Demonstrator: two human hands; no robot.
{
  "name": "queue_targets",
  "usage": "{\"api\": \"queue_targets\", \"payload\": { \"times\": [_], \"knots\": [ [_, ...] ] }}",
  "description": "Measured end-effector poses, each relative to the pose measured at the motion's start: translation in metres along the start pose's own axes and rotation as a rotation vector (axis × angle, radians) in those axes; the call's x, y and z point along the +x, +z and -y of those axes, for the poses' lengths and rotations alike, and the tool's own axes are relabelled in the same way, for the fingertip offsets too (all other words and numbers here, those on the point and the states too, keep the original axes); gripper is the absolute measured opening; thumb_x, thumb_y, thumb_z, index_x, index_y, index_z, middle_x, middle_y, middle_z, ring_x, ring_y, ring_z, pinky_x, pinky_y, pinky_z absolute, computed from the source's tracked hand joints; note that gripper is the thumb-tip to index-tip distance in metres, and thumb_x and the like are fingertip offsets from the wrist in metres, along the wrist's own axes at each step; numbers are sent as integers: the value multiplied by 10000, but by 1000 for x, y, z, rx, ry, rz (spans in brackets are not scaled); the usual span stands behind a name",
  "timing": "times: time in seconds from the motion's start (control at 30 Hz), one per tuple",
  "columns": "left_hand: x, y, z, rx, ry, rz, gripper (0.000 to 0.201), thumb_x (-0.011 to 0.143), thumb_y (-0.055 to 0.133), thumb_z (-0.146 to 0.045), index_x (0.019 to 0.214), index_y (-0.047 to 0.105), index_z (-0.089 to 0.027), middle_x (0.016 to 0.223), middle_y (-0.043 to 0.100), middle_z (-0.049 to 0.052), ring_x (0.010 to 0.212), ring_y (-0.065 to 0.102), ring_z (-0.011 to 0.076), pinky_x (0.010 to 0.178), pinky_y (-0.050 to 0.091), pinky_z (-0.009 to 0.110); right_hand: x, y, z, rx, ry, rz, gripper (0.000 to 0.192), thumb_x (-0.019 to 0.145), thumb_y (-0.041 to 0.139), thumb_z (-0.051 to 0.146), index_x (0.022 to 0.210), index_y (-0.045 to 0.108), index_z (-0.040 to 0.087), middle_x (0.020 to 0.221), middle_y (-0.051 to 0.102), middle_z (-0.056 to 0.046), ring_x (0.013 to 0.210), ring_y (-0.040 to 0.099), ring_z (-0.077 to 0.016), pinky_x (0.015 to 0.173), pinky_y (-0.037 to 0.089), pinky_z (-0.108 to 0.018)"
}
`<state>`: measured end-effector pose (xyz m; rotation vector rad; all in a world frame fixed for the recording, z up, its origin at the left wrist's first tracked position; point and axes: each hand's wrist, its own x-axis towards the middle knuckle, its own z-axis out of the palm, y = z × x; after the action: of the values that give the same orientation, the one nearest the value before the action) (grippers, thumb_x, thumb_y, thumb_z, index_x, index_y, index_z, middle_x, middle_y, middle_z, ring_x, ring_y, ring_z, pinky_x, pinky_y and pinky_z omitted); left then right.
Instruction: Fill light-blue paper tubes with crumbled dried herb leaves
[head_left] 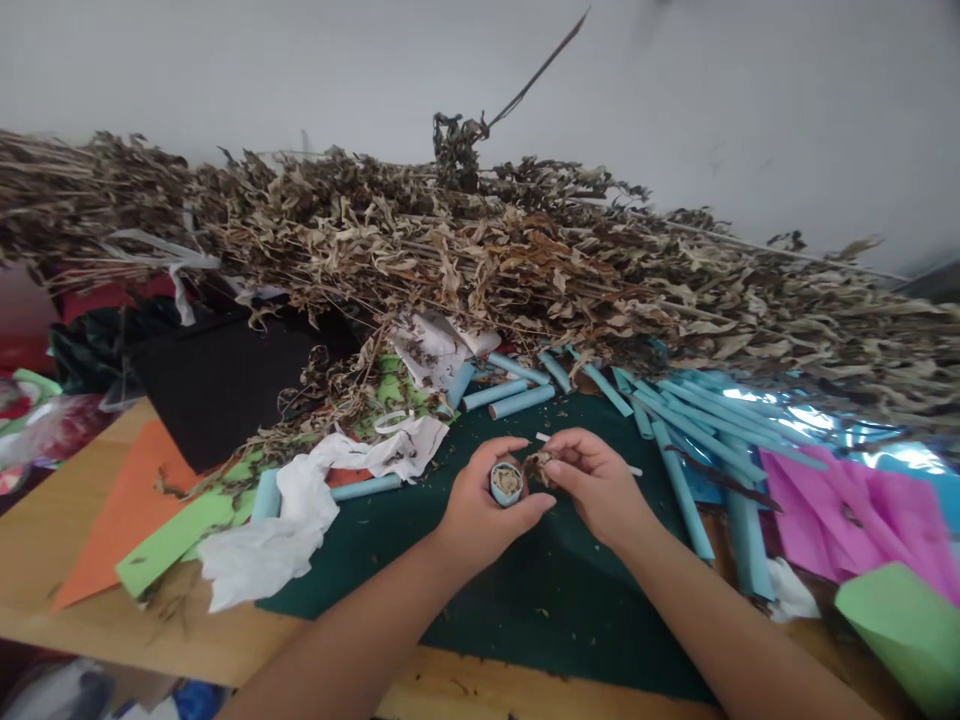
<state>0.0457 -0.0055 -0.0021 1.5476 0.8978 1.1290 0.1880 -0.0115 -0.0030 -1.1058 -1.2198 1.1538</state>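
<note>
My left hand (pixel 480 500) is wrapped round a short light-blue paper tube (pixel 506 484), its open end facing up toward me. Crumbled dried leaves fill the tube up to near its rim. Just to the right, my right hand (pixel 596 485) pinches a small clump of dried leaves (pixel 537 467) close beside the tube. Both hands are above a dark green sheet (pixel 540 610) sprinkled with leaf crumbs. A thin white stick, partly hidden, passes behind my right hand.
A long heap of dried leafy stalks (pixel 480 260) lies along the wall. Rolled light-blue paper tubes (pixel 523 401) are behind my hands and to the right. Crumpled white tissue (pixel 270 530), green and orange paper lie left; pink paper (pixel 855 510) lies right. The wooden table edge (pixel 480 685) is nearest me.
</note>
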Motion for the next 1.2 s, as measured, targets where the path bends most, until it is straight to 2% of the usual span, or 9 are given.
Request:
{"api": "queue_targets", "payload": {
  "times": [0.2, 0.27, 0.47, 0.57, 0.63, 0.77, 0.87, 1.07, 1.2],
  "knots": [
    [6, -4, -11, 227, 164, -84, 130, 635, 576, -170, 760, 544, -163, 703, 530, 21, 674, 521, 135, 647, 421, 258, -2, 4, 0, 31, 11, 57, 119, 670, 597, 267, 708, 515, 190, 625, 512, 26, 559, 482, -75, 514, 393, -183],
    [9, -6, -11, 271, 212, -94, 103, 626, 565, -140, 724, 541, -156, 728, 527, 32, 703, 525, 140, 669, 426, 265, -2, 3, 0, 16, -7, 75, 103, 681, 589, 258, 710, 520, 188, 647, 516, 18, 568, 482, -81, 520, 393, -194],
    [11, -10, -10, 333, 282, -20, 133, 619, 537, -112, 740, 539, -165, 762, 549, 37, 733, 534, 141, 697, 430, 263, -1, 1, 4, -62, -119, 120, 65, 678, 585, 233, 699, 540, 192, 745, 506, -3, 725, 484, -124, 650, 399, -248],
    [10, -11, -11, 361, 243, 12, 102, 611, 527, -112, 692, 531, -172, 705, 556, 18, 685, 528, 135, 654, 422, 252, -2, 0, 5, -115, -130, 136, 42, 695, 567, 215, 713, 535, 195, 726, 491, 2, 703, 470, -117, 637, 389, -239],
    [10, -12, -12, 347, 169, 15, 87, 594, 519, -106, 647, 517, -174, 661, 550, 4, 649, 517, 132, 626, 412, 249, -3, 1, 6, -138, -116, 159, 33, 718, 540, 218, 724, 519, 193, 709, 490, 4, 666, 467, -111, 604, 390, -233],
    [12, -14, -12, 167, -48, -11, 52, 587, 495, -123, 599, 475, -169, 598, 508, -15, 552, 470, 109, 536, 388, 227, -4, 4, 4, -156, -96, 201, 92, 736, 504, 277, 768, 485, 193, 733, 490, -3, 655, 472, -113, 582, 404, -235],
    [15, -13, -12, 44, -139, -27, 47, 594, 507, -149, 604, 464, -163, 622, 500, -13, 538, 459, 98, 521, 385, 220, -5, 6, 0, -178, -82, 206, 188, 709, 526, 309, 847, 471, 193, 751, 493, -6, 655, 479, -119, 568, 413, -237],
    [17, -13, -11, 21, -211, 47, 114, 625, 544, -215, 720, 506, -166, 665, 484, -18, 543, 465, 95, 536, 393, 225, -2, 6, 1, -326, -65, 112, 91, 718, 504, 252, 768, 498, 176, 660, 490, 6, 582, 451, -105, 523, 375, -221],
    [18, -15, -12, 123, -136, 33, 61, 633, 531, -189, 677, 495, -168, 698, 512, -9, 639, 486, 117, 609, 394, 233, -1, 5, 3, -418, -78, 95, 81, 712, 506, 255, 700, 504, 175, 613, 484, 15, 528, 423, -97, 475, 338, -211]
  ]
}}
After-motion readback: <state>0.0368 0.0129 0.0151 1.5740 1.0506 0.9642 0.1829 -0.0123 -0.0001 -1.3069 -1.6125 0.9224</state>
